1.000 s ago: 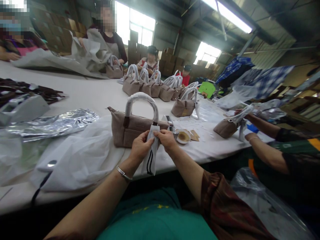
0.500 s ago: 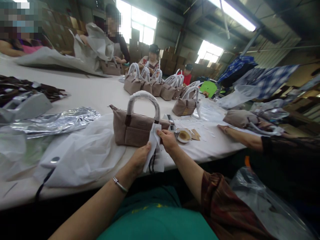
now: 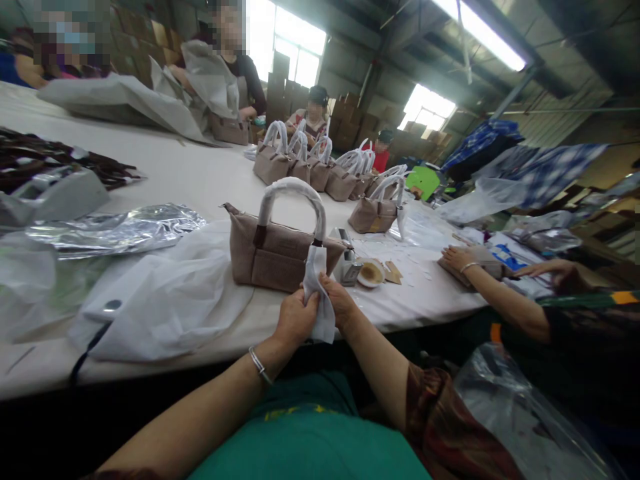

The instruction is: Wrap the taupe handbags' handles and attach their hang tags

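A taupe handbag stands upright at the table's front edge, its raised handle wrapped in white film. From the handle's right base hangs a strip of white wrapping paper. Low on that strip, my left hand is closed with its fingers around the left edge. My right hand pinches the strip's right side, thumb toward me. Both hands sit close together in front of the bag's lower right corner. The dark straps seen earlier under the paper are now covered by it.
Behind stand several similar handbags. A tape dispenser and a small dish are just right of the bag. White plastic sheeting lies left. At right, a co-worker's hand rests on another bag.
My hands have come closer together, and the paper strip has been folded narrower over the dark straps. At right, the co-worker's hand has moved onto a bag.
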Available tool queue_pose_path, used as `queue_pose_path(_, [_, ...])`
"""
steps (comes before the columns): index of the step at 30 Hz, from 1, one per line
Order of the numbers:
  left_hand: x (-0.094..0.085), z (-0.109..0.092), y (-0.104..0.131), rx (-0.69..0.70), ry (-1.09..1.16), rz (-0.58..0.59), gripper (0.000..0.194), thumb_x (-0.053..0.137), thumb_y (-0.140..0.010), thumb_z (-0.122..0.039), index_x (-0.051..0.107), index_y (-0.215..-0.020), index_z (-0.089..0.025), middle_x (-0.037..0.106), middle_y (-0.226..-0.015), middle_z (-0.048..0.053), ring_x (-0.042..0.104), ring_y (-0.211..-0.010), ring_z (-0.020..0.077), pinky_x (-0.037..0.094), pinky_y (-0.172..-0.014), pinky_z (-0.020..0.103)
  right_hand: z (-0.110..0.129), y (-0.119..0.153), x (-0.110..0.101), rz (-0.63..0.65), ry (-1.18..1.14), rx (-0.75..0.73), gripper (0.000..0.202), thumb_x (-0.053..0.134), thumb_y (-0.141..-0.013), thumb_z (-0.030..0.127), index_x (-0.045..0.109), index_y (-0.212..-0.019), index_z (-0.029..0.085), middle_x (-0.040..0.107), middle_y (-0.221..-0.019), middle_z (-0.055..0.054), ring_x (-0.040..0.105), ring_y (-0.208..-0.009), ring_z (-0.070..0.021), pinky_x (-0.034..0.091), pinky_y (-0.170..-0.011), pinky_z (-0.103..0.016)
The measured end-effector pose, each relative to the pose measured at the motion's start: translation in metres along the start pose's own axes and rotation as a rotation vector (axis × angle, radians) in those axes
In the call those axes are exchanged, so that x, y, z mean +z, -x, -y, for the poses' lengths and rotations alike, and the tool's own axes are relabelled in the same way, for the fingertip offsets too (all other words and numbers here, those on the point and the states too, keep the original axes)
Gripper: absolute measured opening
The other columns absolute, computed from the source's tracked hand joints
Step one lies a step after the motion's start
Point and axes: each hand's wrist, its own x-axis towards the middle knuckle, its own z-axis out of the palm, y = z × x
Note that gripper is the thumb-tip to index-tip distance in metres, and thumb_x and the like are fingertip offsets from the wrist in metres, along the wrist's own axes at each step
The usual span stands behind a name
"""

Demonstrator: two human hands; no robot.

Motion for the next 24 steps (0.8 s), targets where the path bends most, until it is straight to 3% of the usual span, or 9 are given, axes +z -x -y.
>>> queue_pose_path(3, [0.0,-0.001,0.002,0.061,-0.095,-0.035,0.025,0.054,-0.09,-0.036,0.067,-0.084,-0.016,0.069,-0.075,0.007,0.064,-0.07,0.019,0.043,-0.064,0.027,-0.004,0.002,-0.002,0.012,-0.034,0.03,0.043,0.063,-0.083,0.059,0.066,-0.086,0.016,0.07,-0.073,-0.007,0.069,-0.084,-0.0251,0.058,-0.073,-0.035])
queue_pose_path(6, [0.001,0.002,0.005,0.104,-0.158,-0.059,0.026,0.051,-0.092,-0.037,0.066,-0.087,-0.017,0.069,-0.079,0.008,0.065,-0.074,0.0209,0.047,-0.069,0.03,-0.008,0.005,-0.002,0.013,-0.03,-0.014,0.045,0.068,-0.08,0.059,0.067,-0.086,0.015,0.071,-0.074,-0.008,0.07,-0.085,-0.0257,0.059,-0.073,-0.035])
queue_pose_path(12, [0.005,-0.004,0.023,0.385,-0.244,0.005,0.027,0.045,-0.091,-0.024,0.06,-0.11,-0.011,0.068,-0.106,0.018,0.065,-0.101,0.0273,0.049,-0.091,0.038,-0.007,0.009,0.002,-0.095,0.028,-0.186,0.046,0.077,-0.073,0.057,0.067,-0.087,0.015,0.069,-0.07,-0.005,0.068,-0.07,-0.0213,0.056,-0.059,-0.03])
queue_pose_path(15, [-0.009,-0.009,0.03,0.437,-0.38,0.159,0.03,0.053,-0.09,-0.035,0.062,-0.105,-0.011,0.069,-0.101,0.018,0.067,-0.092,0.0296,0.052,-0.08,0.039,-0.003,0.01,0.003,-0.109,0.023,-0.199,0.046,0.078,-0.073,0.056,0.065,-0.088,0.015,0.065,-0.067,-0.002,0.061,-0.056,-0.0146,0.048,-0.048,-0.024])
queue_pose_path(18, [-0.033,-0.01,0.021,0.466,-0.362,0.24,0.032,0.053,-0.091,-0.045,0.065,-0.082,-0.017,0.069,-0.078,0.009,0.065,-0.071,0.0223,0.049,-0.066,0.032,-0.001,0.012,0.004,-0.099,0.023,-0.171,0.044,0.076,-0.075,0.056,0.062,-0.085,0.015,0.056,-0.058,0.003,0.047,-0.042,-0.0082,0.036,-0.037,-0.019])
queue_pose_path(20, [-0.047,-0.011,0.004,0.45,-0.247,0.114,0.033,0.05,-0.094,-0.042,0.066,-0.078,-0.019,0.068,-0.072,0.005,0.063,-0.066,0.0174,0.047,-0.065,0.028,0.001,0.012,0.006,-0.094,0.014,-0.156,0.043,0.076,-0.076,0.055,0.061,-0.085,0.015,0.054,-0.057,0.004,0.039,-0.037,-0.006,0.032,-0.035,-0.019])
queue_pose_path(22, [-0.054,-0.014,-0.018,0.45,-0.16,-0.067,0.022,0.055,-0.092,-0.036,0.069,-0.085,-0.019,0.07,-0.081,0.005,0.064,-0.075,0.0174,0.048,-0.072,0.028,0.002,0.012,0.008,-0.081,-0.018,-0.133,0.043,0.077,-0.075,0.053,0.059,-0.086,0.015,0.056,-0.06,0.004,0.035,-0.034,-0.0047,0.03,-0.033,-0.019])
queue_pose_path(24, [-0.053,-0.019,-0.039,0.414,-0.086,-0.131,0.016,0.062,-0.085,-0.032,0.07,-0.092,-0.019,0.071,-0.09,0.006,0.064,-0.084,0.0196,0.049,-0.078,0.031,0.003,0.012,0.009,-0.063,-0.056,-0.098,0.041,0.076,-0.076,0.051,0.058,-0.088,0.016,0.056,-0.061,0.005,0.033,-0.033,-0.004,0.029,-0.032,-0.019])
